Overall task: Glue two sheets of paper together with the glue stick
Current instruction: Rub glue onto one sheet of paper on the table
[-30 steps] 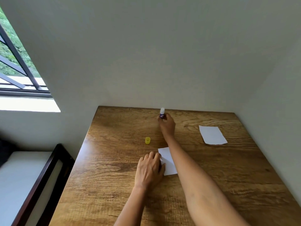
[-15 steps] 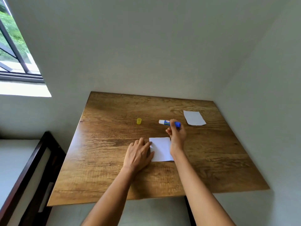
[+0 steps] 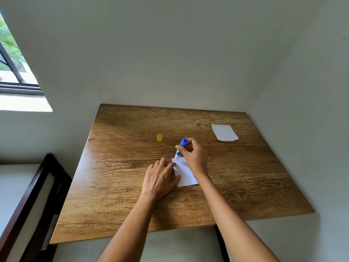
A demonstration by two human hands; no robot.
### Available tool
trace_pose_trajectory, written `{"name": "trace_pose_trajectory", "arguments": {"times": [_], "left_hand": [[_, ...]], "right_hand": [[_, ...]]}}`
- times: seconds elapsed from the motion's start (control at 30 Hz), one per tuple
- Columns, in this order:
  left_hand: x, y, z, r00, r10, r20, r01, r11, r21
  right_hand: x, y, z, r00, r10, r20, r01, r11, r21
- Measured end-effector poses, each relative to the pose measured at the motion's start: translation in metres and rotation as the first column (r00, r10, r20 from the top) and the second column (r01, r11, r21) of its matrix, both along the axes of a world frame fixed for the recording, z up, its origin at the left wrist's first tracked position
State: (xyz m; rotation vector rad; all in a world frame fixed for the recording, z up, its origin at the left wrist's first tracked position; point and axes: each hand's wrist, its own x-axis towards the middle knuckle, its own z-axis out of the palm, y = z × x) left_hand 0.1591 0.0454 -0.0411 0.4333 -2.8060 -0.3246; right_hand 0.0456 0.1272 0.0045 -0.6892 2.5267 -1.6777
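A small white sheet of paper (image 3: 185, 174) lies near the middle of the wooden table (image 3: 120, 186). My left hand (image 3: 159, 179) rests flat on the sheet's left edge, fingers spread. My right hand (image 3: 194, 155) grips the blue glue stick (image 3: 181, 148), tilted with its white tip down on the sheet's far left corner. The stick's yellow cap (image 3: 159, 137) stands apart on the table, beyond the sheet to the left. A second white sheet (image 3: 224, 132) lies at the far right of the table.
White walls close the table in at the back and right. A dark wooden bed frame (image 3: 32, 201) with a white mattress stands to the left, below a window (image 3: 11, 63). The table's front edge runs beneath my forearms.
My right hand brought the glue stick from the far edge back toward me, turned it from lying sideways to tip-down, and set it on the near sheet's corner. My left hand stayed on the sheet.
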Motion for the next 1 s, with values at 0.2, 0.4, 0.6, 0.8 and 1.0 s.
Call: {"name": "trace_pose_trajectory", "arguments": {"times": [0.2, 0.4, 0.6, 0.8, 1.0], "left_hand": [[0.002, -0.001, 0.002, 1.0, -0.007, 0.001, 0.007, 1.0, 0.018], [0.003, -0.002, 0.001, 1.0, -0.007, 0.003, 0.007, 1.0, 0.022], [0.002, -0.002, 0.002, 1.0, -0.005, 0.02, 0.005, 1.0, 0.021], [0.002, -0.002, 0.002, 0.999, -0.004, 0.036, 0.003, 1.0, 0.026], [0.001, -0.002, 0.001, 1.0, -0.001, 0.031, 0.001, 1.0, 0.025]], "right_hand": [[0.0, -0.009, -0.003, 0.998, 0.047, -0.051, -0.045, 0.998, 0.054], [0.004, -0.013, -0.007, 0.993, 0.091, -0.082, -0.082, 0.991, 0.101], [0.003, -0.011, -0.007, 0.994, 0.06, -0.087, -0.053, 0.995, 0.081], [0.003, -0.013, -0.009, 0.993, 0.07, -0.09, -0.06, 0.992, 0.109], [-0.003, -0.004, -0.005, 0.994, 0.056, -0.095, -0.043, 0.99, 0.135]]}}
